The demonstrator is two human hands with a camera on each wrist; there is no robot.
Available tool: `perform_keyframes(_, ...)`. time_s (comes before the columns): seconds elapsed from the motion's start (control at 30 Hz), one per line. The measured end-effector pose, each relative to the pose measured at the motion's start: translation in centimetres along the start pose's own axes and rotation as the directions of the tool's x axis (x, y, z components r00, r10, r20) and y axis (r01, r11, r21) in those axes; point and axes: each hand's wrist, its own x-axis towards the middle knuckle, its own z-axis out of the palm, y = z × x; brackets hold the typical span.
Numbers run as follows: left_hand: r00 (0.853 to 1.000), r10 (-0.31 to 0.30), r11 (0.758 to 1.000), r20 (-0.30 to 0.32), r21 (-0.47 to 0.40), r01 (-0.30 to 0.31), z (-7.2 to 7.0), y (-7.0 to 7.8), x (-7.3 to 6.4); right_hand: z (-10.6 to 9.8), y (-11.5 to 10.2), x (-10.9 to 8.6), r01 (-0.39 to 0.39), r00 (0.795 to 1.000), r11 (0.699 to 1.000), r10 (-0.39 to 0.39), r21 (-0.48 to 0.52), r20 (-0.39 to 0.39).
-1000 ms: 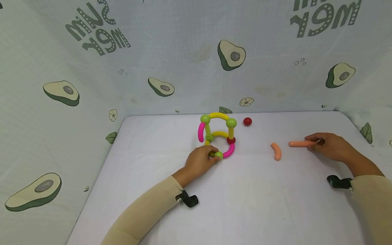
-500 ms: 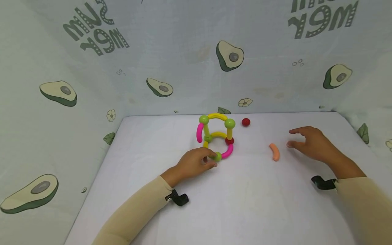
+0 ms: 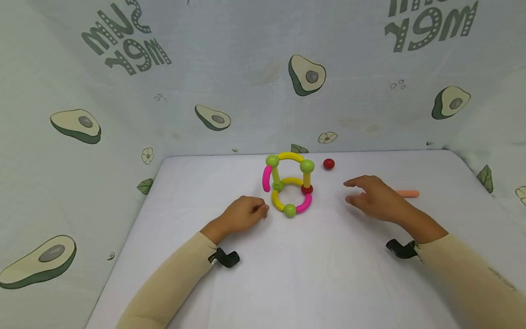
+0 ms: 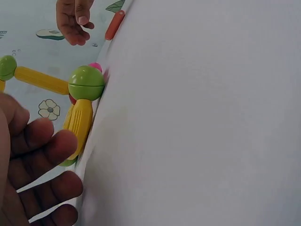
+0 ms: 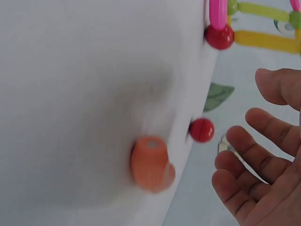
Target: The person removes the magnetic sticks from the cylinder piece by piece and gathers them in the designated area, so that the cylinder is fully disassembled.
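A ball-and-stick building toy (image 3: 307, 180) stands toward the back middle of the table in the head view, with green and red balls joined by yellow, light green and pink sticks. Just left of it is my left hand (image 3: 243, 214), fingers loosely curled and holding nothing. To the toy's right, my right hand (image 3: 376, 198) hovers with thumb and fingers spread, nothing between them. Part of a straight orange stick (image 3: 408, 193) shows behind this hand, which hides the curved orange stick in the head view. Blurred orange pieces (image 5: 149, 165) lie near the fingers in the right wrist view.
A loose red ball (image 3: 328, 164) sits near the table's back edge, right of the toy. White cloth covers the table (image 3: 296, 274). Behind and at the sides hangs an avocado-print cloth (image 3: 246, 68).
My right hand has let go of the straight orange stick and moved left over the curved one. My left hand has let go of the toy's front green ball and drawn back left.
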Motion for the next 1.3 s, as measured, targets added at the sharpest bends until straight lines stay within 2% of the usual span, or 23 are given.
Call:
perform_keyframes(0.07, 0.997, -0.051, 0.999, -0.056, -0.004, 0.050, -0.1, -0.3, 0.3, 0.6, -0.7, 0.3, 0.021, 1.000, 1.000, -0.021, -0.012, 0.002)
perform_keyframes(0.17, 0.984, -0.100, 0.995, -0.145, -0.010, 0.100, 0.0, -0.7, 0.8, 1.5, -1.5, 0.8, 0.044, 0.999, 0.998, -0.044, -0.037, 0.007)
perform_keyframes(0.27, 0.969, -0.128, 0.992, -0.210, -0.035, 0.124, 0.1, -0.9, 1.4, 2.3, -2.2, 1.3, 0.049, 0.998, 0.998, -0.048, -0.043, 0.030)
perform_keyframes(0.37, 0.959, -0.143, 0.989, -0.244, -0.065, 0.131, 0.3, -1.0, 2.1, 2.9, -3.0, 1.6, 0.053, 0.997, 0.998, -0.051, -0.029, 0.061)
perform_keyframes(0.57, 0.955, -0.172, 0.984, -0.241, -0.094, 0.153, 0.8, -0.8, 3.5, 4.0, -4.2, 2.0, 0.094, 0.990, 0.996, -0.093, -0.001, 0.109)
perform_keyframes(0.8, 0.965, -0.163, 0.986, -0.206, -0.077, 0.150, 1.0, -0.3, 4.5, 5.2, -5.1, 2.3, 0.075, 0.983, 0.997, -0.075, 0.008, 0.167)
perform_keyframes(1.03, 0.967, -0.153, 0.988, -0.203, -0.037, 0.149, 1.3, -0.3, 4.6, 5.5, -5.5, 2.4, 0.065, 0.981, 0.998, -0.062, -0.012, 0.186)
perform_keyframes(1.3, 0.964, -0.124, 0.990, -0.233, 0.036, 0.136, 1.5, 0.0, 4.1, 5.4, -5.3, 2.5, 0.067, 0.985, 0.998, -0.064, -0.015, 0.159)
